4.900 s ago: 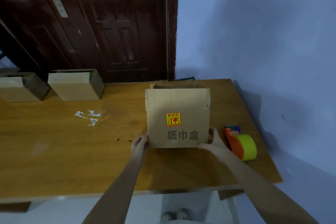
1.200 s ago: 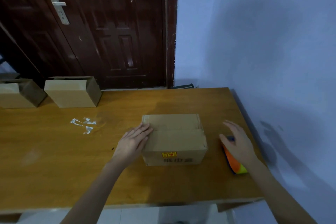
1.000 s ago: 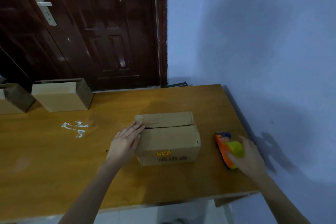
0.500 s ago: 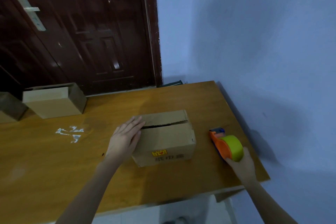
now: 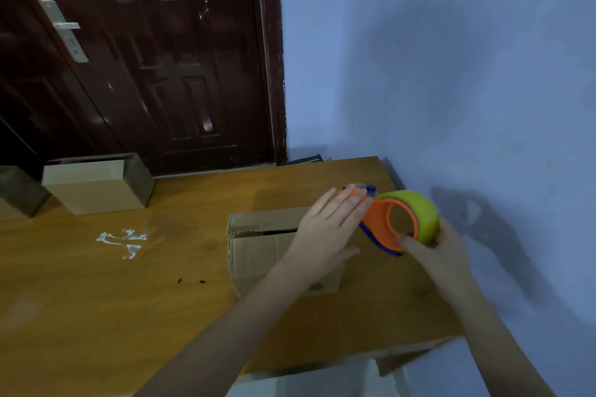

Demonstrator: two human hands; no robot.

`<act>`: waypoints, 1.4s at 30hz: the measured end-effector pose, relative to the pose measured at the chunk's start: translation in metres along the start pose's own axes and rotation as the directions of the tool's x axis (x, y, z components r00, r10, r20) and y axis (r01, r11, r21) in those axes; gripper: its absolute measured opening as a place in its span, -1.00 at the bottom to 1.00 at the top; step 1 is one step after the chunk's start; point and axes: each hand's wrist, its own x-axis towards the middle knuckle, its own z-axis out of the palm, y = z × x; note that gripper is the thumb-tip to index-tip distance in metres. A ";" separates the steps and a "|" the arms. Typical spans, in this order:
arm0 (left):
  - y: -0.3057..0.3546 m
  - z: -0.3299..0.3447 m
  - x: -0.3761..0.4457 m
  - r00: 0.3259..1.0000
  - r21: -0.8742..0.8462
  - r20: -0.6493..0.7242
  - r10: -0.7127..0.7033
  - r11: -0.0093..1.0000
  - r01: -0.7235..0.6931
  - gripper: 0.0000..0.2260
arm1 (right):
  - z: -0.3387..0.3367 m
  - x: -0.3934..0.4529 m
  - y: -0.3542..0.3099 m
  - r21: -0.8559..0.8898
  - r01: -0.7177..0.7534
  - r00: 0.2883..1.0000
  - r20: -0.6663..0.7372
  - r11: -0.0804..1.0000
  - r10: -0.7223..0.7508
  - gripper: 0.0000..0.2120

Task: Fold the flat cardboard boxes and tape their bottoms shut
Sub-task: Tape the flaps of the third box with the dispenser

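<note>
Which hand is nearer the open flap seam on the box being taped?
Left. The left hand lies flat on the box, right at the seam's right end. The right hand is off the box to its right, gripping the tape dispenser.

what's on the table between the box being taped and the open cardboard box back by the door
In the head view, bare wooden table with a patch of white tape scraps lies between the brown cardboard box under the hands and the open cardboard box near the door.
</note>
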 end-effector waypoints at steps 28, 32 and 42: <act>-0.087 -0.114 0.027 0.725 -0.786 0.595 -0.348 -0.062 0.615 -0.75 | 0.089 0.004 -0.096 0.111 0.569 0.643 0.558 0.815 -0.524 -0.43; -0.093 -0.118 0.025 0.682 -0.746 0.636 -0.361 -0.060 0.663 -0.77 | 0.104 0.005 -0.095 0.060 0.625 0.644 0.524 0.778 -0.558 -0.44; -0.110 -0.101 -0.044 0.419 -0.660 0.656 -0.628 -0.207 0.722 -0.70 | 0.124 0.008 -0.087 0.172 0.491 0.826 0.221 0.854 -0.519 -0.55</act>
